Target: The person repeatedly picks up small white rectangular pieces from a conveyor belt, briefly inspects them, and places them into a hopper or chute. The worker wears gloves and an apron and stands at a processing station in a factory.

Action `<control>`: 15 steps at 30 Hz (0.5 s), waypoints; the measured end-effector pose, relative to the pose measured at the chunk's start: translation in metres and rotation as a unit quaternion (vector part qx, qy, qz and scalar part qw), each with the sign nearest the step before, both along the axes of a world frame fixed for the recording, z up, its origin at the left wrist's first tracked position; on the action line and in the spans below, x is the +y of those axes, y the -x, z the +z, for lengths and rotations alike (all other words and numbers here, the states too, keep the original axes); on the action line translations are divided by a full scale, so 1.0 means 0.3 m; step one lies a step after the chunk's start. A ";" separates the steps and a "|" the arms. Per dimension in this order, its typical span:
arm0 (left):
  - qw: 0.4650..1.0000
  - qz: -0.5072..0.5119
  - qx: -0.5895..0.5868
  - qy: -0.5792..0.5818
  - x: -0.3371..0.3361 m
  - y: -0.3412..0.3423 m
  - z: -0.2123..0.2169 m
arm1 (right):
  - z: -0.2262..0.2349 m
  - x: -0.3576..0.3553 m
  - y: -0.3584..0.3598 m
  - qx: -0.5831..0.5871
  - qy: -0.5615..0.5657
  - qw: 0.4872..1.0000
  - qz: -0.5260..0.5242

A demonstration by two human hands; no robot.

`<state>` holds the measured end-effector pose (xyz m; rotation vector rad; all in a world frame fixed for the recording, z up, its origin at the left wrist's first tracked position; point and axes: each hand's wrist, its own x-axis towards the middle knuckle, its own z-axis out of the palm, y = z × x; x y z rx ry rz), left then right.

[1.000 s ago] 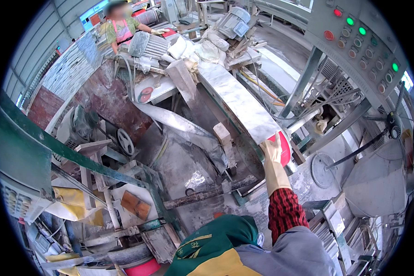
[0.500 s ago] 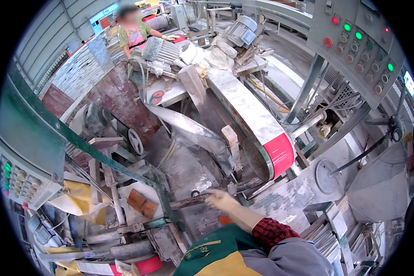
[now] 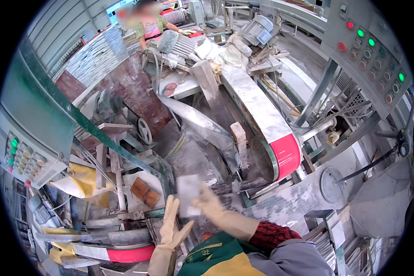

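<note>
My right hand, in a cream rubber glove below a red-and-black checked cuff, grips the right edge of a small pale rectangular tile, slightly blurred. My left hand, gloved alike, is open just left of the tile, fingers apart and pointing up. Whether its fingertips touch the tile I cannot tell. Beyond both hands lies a wet grey bed of the machine.
A belt housing with a red end stands ahead to the right. Button panels rise at right and left. A green bar slants across the left. A co-worker stands far off; a brown block lies left.
My left hand has come into view from below, open. My right hand has drawn slightly nearer and now holds a pale tile. The view has shifted a little.
</note>
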<state>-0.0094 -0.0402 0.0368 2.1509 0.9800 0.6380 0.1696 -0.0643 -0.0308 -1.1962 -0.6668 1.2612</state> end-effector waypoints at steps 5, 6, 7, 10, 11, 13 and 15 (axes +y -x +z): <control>0.974 0.154 0.166 0.001 0.010 0.334 -0.113 | -0.124 -0.076 -0.459 -0.063 -0.044 0.927 -0.368; 0.964 0.184 0.193 -0.015 0.022 0.466 -0.186 | -0.240 -0.101 -0.597 -0.119 -0.033 0.899 -0.420; 0.938 0.261 0.226 0.013 -0.004 0.538 -0.190 | -0.182 -0.109 -0.653 -0.050 -0.058 0.883 -0.464; 0.850 0.398 0.343 0.043 -0.045 0.922 -0.329 | -0.188 -0.147 -0.856 -0.079 0.010 0.848 -0.524; 0.824 0.426 0.356 0.110 -0.036 0.968 -0.321 | -0.188 -0.159 -0.906 -0.093 0.035 0.839 -0.535; 0.817 0.456 0.350 0.047 -0.148 1.335 -0.515 | -0.181 -0.110 -0.927 -0.110 0.083 0.847 -0.514; 0.810 0.436 0.391 0.034 -0.121 1.340 -0.587 | -0.371 -0.128 -1.083 -0.215 0.106 0.835 -0.495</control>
